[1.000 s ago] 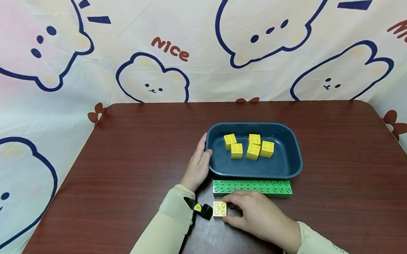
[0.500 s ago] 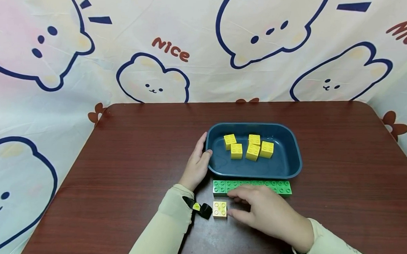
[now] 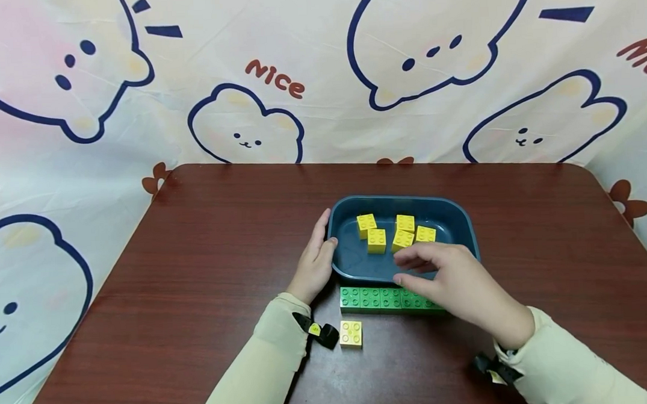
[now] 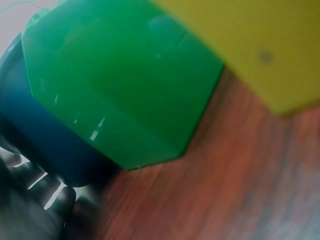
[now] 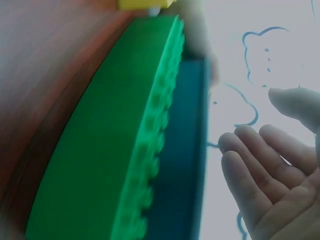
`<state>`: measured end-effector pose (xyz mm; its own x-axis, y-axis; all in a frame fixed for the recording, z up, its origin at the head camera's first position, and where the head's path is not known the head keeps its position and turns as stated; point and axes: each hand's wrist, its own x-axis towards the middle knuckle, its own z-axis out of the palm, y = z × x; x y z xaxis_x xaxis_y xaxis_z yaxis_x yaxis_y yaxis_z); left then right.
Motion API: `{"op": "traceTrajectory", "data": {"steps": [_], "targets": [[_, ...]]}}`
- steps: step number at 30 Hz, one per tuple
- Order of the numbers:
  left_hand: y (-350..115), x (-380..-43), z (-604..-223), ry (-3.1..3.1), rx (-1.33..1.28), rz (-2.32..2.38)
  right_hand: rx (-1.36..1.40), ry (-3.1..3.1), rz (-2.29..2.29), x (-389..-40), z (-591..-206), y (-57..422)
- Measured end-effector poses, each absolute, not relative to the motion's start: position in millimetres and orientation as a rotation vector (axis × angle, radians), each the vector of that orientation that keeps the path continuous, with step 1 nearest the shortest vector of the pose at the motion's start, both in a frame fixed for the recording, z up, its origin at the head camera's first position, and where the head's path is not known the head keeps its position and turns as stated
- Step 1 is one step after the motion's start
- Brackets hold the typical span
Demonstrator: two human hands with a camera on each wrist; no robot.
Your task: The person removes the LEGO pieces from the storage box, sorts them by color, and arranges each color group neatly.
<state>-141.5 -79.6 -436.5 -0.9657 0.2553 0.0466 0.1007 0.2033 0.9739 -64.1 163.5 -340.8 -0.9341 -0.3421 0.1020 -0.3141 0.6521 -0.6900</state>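
Item: navy rectangular tray, rounded corners, upright on the dark wood-grain table. Its long side faces you, which would leave its inside easy for you to see and reach.

Item: your left hand, at the tray's left end. Fingers lie extended along the outside wall, thumb near the front corner. Nothing suggests a full grip; the purpose appears to be steadying the tray. The left wrist view is too dim to tell how firmly the fingertips press.

Item: your right hand, over the tray's front edge. Fingers extended, thumb set wide of them, nothing held; the right wrist view agrees. The wide spread seems suited to taking something small.

Item: yellow two-by-two studded bricks, five, loose inside the tray, some touching. The walls presumably serve to contain them. Your fingers partly cover the front of the group.

Item: green studded brick row, straight, just in front of the tray and roughly parallel to it, perhaps for ready comparison. Your hand hides its right end.

Item: lone yellow brick, studs up, on the table near the row's left end, apart from it; it looks set down deliberately, squared to the row.
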Motion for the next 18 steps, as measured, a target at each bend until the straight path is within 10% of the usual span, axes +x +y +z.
{"op": "traceTrajectory", "data": {"steps": [18], "targets": [[-82, -143, -438, 2.344, 0.303, 1.886, -0.295, 2.93, -0.954, -106, -361, 193]]}}
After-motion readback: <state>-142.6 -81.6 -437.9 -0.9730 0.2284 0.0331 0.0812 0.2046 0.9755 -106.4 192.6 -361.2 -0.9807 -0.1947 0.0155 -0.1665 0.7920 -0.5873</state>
